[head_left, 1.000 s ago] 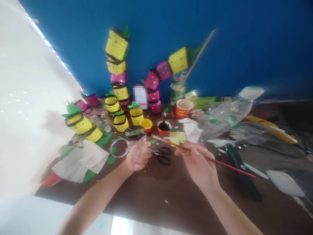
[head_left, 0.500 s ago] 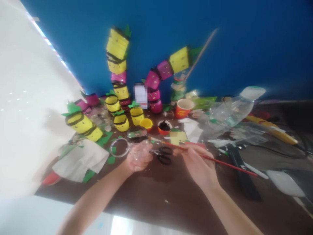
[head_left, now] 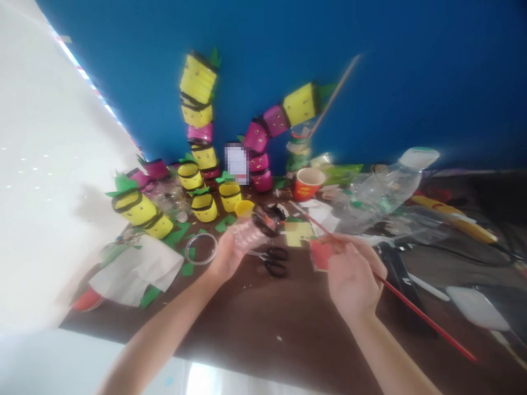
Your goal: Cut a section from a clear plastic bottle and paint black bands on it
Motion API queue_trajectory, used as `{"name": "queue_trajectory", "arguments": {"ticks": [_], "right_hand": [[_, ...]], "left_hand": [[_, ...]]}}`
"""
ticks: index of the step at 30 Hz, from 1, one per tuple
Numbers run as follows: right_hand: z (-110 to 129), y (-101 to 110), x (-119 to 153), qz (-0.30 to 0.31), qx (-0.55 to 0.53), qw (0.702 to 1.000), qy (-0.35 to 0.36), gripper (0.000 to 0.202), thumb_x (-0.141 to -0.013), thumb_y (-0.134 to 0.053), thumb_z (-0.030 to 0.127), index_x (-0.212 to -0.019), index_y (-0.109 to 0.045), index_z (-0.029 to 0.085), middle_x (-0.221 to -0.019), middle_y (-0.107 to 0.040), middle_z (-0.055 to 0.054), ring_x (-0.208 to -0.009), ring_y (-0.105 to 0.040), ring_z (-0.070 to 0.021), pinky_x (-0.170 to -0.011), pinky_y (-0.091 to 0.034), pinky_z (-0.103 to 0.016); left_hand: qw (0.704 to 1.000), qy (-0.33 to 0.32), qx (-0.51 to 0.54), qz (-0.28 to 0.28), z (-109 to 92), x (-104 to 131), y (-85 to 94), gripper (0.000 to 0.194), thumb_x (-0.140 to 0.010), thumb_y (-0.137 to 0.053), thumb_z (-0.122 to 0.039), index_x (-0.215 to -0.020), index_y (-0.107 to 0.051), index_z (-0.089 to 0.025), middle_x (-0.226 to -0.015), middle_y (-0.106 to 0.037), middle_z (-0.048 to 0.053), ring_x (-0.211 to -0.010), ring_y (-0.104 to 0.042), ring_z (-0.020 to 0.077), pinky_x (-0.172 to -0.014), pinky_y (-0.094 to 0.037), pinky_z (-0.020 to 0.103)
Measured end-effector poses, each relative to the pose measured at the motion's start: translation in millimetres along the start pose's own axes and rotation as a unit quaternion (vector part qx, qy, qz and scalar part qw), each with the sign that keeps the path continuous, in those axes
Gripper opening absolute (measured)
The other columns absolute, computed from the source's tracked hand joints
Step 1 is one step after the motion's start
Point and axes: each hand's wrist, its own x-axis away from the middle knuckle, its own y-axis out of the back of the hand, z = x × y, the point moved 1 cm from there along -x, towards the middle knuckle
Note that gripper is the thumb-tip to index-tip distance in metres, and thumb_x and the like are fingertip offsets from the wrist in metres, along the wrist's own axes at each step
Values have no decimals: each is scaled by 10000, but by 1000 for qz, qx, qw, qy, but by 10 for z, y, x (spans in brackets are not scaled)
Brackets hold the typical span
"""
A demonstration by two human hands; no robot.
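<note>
My left hand (head_left: 228, 253) is wrapped round a clear plastic bottle piece (head_left: 249, 236), tilted so that its black-edged open end faces up and right. In my right hand (head_left: 357, 277) is a thin red-handled paintbrush (head_left: 428, 322), its tip pointing up and left, apart from the bottle piece. Black-handled scissors (head_left: 276, 262) lie on the table just below the bottle piece. A small cup of black paint (head_left: 282, 210) stands behind it, mostly hidden. Beside my right hand lies a red square (head_left: 320, 254), with a pale yellow paper square (head_left: 298, 233) behind.
Yellow and magenta decorated bottle cups (head_left: 205, 207) stand along the blue wall, some stacked high. An orange paper cup (head_left: 308, 184) and a clear bottle (head_left: 405, 175) are at the back right. A tape roll (head_left: 201, 249) and white cloth (head_left: 138, 269) lie left.
My left hand has turned the bottle piece so its black end tips up and right. My right hand has drawn the paintbrush back to the right, away from it, and steepened its slant.
</note>
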Motion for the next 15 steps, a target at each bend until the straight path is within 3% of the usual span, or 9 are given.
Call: {"name": "queue_trajectory", "arguments": {"ticks": [4, 7, 10, 15], "right_hand": [[25, 20, 110, -8, 101, 992, 80, 205, -844, -559, 220, -971, -719, 230, -873, -728, -38, -800, -679, -195, -732, -523, -336], [68, 6, 175, 27, 174, 976, 128, 210, -846, -565, 203, -996, -708, 235, -926, -726, -50, -873, -673, -216, -787, -527, -367], [126, -42, 186, 79, 227, 959, 153, 199, -829, -572, 165, -972, -690, 234, -887, -728, -48, -863, -674, -224, -853, -517, -427], [137, -92, 148, 139, 263, 934, 196, 257, -801, -540, 80, -964, -656, 241, -845, -726, -42, -808, -674, -210, -823, -522, -440]], "left_hand": [[992, -55, -94, -63, 60, 46, 72, 554, -587, -836, -378, -1027, -542, -213, -1091, -650, 54, -1009, -640, 226, -921, -485, 427], [981, -101, -133, -95, 56, 64, 73, 589, -561, -857, -241, -1039, -513, -232, -1051, -641, 23, -1020, -628, 188, -954, -464, 370], [979, -116, -131, -109, 32, 68, 33, 619, -553, -852, -161, -1051, -495, -251, -1084, -628, 20, -1057, -620, 187, -995, -439, 371], [976, -140, -131, -101, 9, 60, 4, 604, -561, -837, -118, -1045, -503, -252, -1133, -610, 24, -1105, -600, 194, -1039, -413, 408]]}}
